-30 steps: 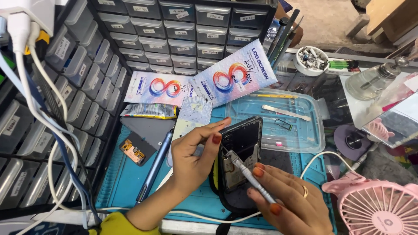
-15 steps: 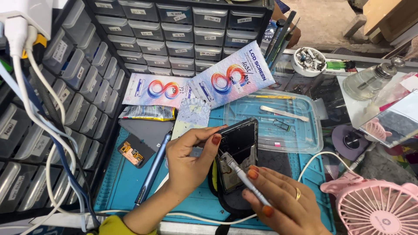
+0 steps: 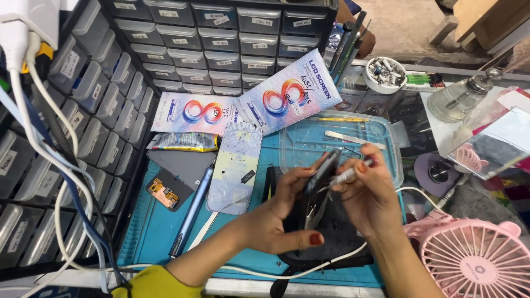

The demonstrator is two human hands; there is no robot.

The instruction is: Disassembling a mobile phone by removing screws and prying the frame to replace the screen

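My left hand point(image 3: 281, 212) grips a dark phone point(image 3: 324, 172) that is turned on edge above the blue work mat point(image 3: 154, 232). My right hand point(image 3: 369, 190) holds a thin white-handled tool point(image 3: 349, 174) whose tip meets the phone's upper edge. A second dark piece, seemingly part of the phone, hangs below it against my left palm. Both hands are close together over the mat's middle.
A clear plastic tray point(image 3: 381, 135) with tweezers lies behind the hands. A phone back cover point(image 3: 234, 168), blue pen point(image 3: 193, 209), small circuit part point(image 3: 164, 193) and two screen boxes point(image 3: 287, 96) lie left. Drawer cabinets point(image 3: 221, 38) stand behind, a pink fan point(image 3: 477, 259) right, white cable point(image 3: 309, 270) in front.
The phone has been tipped from lying face up to standing on edge. My right hand has risen from below the phone to its upper edge with the tool.
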